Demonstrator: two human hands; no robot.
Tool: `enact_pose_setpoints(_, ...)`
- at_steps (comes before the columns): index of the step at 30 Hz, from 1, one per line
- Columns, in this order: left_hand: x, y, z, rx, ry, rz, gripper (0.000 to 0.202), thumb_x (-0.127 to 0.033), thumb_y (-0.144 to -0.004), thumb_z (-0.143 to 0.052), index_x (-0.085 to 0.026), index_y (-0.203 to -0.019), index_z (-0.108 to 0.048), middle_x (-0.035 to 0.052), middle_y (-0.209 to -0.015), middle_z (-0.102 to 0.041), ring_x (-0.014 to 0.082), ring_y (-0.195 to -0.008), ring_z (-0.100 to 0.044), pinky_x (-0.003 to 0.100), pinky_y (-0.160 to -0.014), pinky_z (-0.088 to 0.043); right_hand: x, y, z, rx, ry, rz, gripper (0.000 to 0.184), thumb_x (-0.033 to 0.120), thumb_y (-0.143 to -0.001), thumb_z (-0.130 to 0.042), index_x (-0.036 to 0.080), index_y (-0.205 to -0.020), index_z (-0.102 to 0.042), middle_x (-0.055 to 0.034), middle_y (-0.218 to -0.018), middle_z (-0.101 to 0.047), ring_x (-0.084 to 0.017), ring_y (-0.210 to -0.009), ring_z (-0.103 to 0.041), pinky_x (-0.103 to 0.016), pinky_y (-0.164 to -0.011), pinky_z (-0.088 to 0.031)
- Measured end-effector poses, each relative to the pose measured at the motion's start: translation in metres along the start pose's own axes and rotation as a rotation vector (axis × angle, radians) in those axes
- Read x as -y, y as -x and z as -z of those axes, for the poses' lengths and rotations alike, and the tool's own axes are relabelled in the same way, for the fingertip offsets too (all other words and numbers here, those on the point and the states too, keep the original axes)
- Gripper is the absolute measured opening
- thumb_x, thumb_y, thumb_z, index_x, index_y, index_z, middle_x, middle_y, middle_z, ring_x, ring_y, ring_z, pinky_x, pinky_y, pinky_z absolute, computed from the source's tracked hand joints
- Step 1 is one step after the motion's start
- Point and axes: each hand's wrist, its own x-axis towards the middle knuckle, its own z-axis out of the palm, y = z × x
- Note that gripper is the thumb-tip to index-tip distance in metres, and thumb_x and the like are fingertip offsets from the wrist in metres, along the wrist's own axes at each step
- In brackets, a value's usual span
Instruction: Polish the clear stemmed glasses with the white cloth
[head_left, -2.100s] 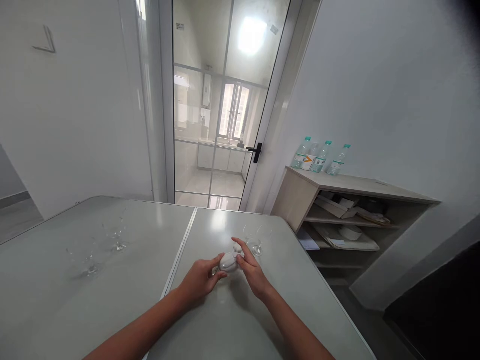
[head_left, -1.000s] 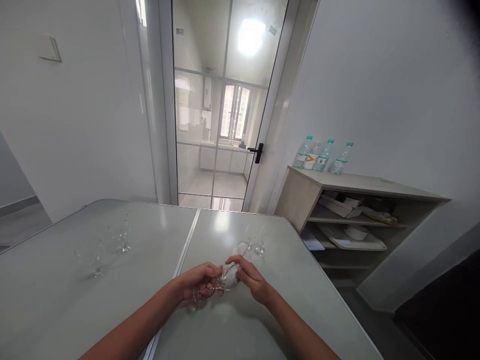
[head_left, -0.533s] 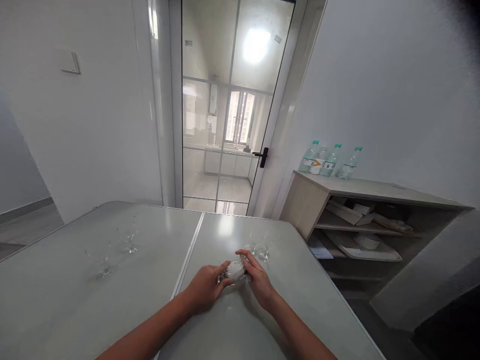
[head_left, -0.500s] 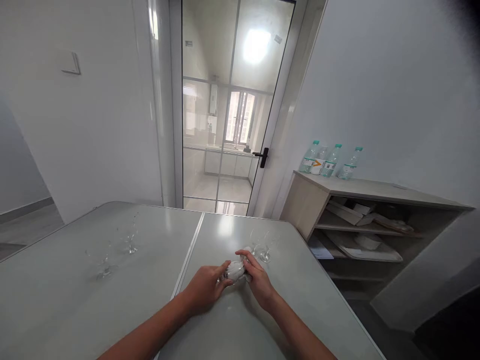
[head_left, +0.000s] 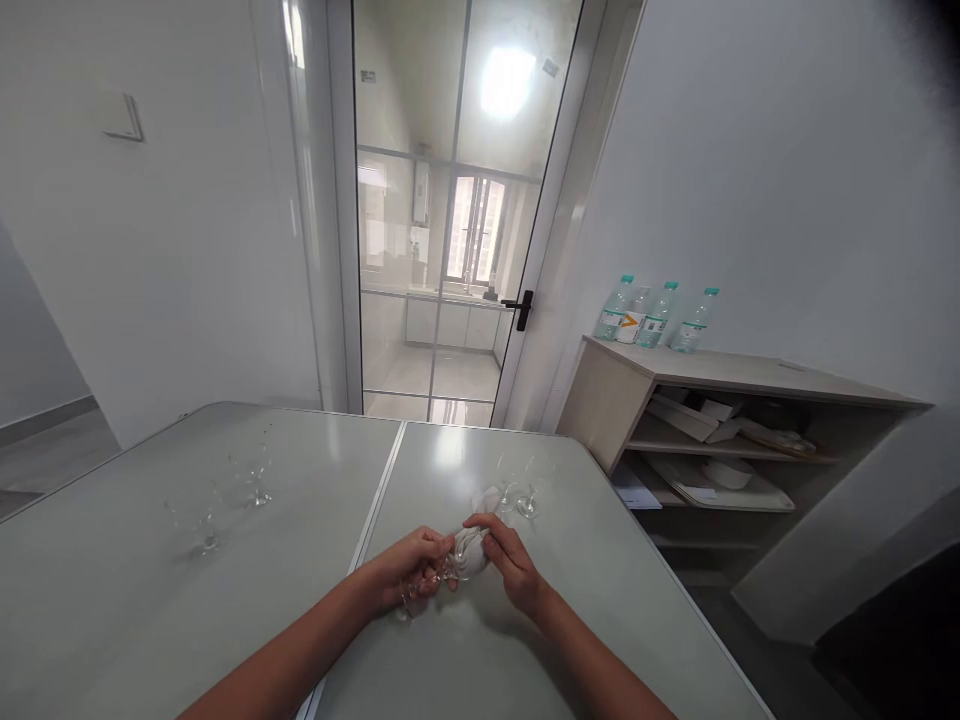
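Observation:
My left hand [head_left: 409,570] is closed round the stem and foot of a clear stemmed glass [head_left: 435,578] that lies on its side above the grey table [head_left: 225,600]. My right hand [head_left: 504,560] pinches a white cloth [head_left: 474,540] that is stuffed into and around the bowl of that glass. Both hands meet over the table's right half, close to its centre seam.
Two more clear glasses [head_left: 519,485] stand just beyond my hands. Two others [head_left: 225,495] stand on the table's left half. A wooden shelf unit [head_left: 720,420] with three water bottles [head_left: 656,315] stands at the right wall. A glass door [head_left: 450,220] is straight ahead.
The glass has turned in my hands: its foot now shows under my left hand, and the cloth bunches at the bowl. The view shifted slightly.

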Motion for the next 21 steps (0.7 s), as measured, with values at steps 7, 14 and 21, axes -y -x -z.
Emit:
enact_pose_setpoints(7, 0.007, 0.011, 0.001, -0.385, -1.051, -0.614, 0.05, -0.04, -0.094, -0.062, -0.02, -0.139, -0.061, 0.0125, -0.098, -0.077, 0.0234, -0.081, -0.069, 0.032, -0.073, -0.051, -0.011, -0.015, -0.014, -0.229, -0.227, -0.189, 0.042, 0.053, -0.091, -0.061, 0.023, -0.12, -0.067, -0.0025, -0.095, -0.062, -0.02, -0.083, -0.055, -0.029, -0.075, -0.043)
enact_pose_setpoints(14, 0.007, 0.0, -0.001, -0.24, -0.437, -0.231, 0.055, -0.061, -0.091, -0.058, -0.01, -0.106, -0.075, 0.0053, -0.071, -0.071, 0.0108, -0.043, -0.051, 0.022, -0.046, -0.04, -0.009, -0.014, -0.007, -0.139, -0.248, -0.206, 0.038, 0.052, -0.094, -0.057, 0.023, -0.115, -0.066, -0.0003, -0.084, -0.058, -0.018, -0.075, -0.053, -0.027, -0.071, -0.042)
enact_pose_setpoints(21, -0.003, -0.002, 0.008, -0.03, 0.072, -0.038, 0.055, -0.064, -0.083, -0.068, -0.01, -0.075, -0.071, 0.0094, -0.068, -0.071, 0.0053, -0.034, -0.042, 0.019, -0.035, -0.026, 0.003, -0.007, -0.003, -0.113, 0.02, 0.047, 0.033, 0.045, -0.096, -0.058, 0.024, -0.121, -0.057, 0.0029, -0.075, -0.053, -0.015, -0.064, -0.049, -0.026, -0.063, -0.039)
